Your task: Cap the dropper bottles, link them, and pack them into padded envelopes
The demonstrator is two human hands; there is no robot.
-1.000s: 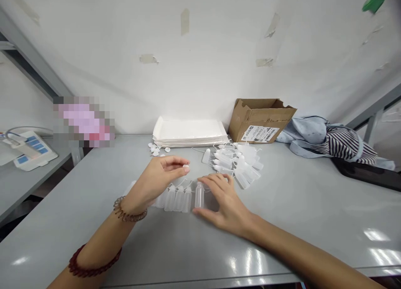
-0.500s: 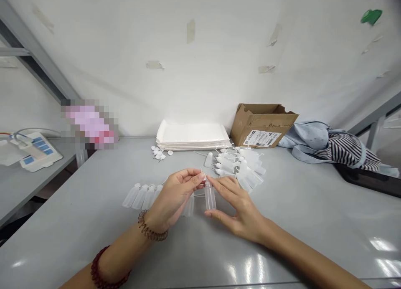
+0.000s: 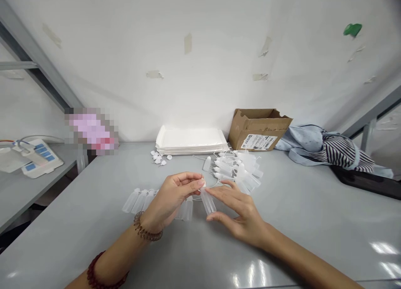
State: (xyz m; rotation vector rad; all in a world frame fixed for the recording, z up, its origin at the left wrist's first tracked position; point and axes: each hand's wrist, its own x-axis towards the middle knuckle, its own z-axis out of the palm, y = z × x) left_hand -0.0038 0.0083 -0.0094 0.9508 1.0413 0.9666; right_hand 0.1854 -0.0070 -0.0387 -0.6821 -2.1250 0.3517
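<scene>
A clear plastic squeeze bottle tilts between my two hands above the table. My left hand pinches the small white cap at its neck, where a thin tip shows above the fingers. My right hand grips the bottle, thumb by its base and forefinger near the shoulder. Similar bottles lie in a row to the left, partly behind my left hand. Beyond my right hand is a pile of capped bottles. Several small white caps lie farther back.
A stack of white trays sits against the wall, beside an open cardboard box. Blue and striped cloth lies at the right on a dark object. A white and blue device stands on a side table at the left.
The bottle has gone from nearly upright to tilted, its base swung to the right. Both hands keep their hold on it. The camera view has shifted slightly.
</scene>
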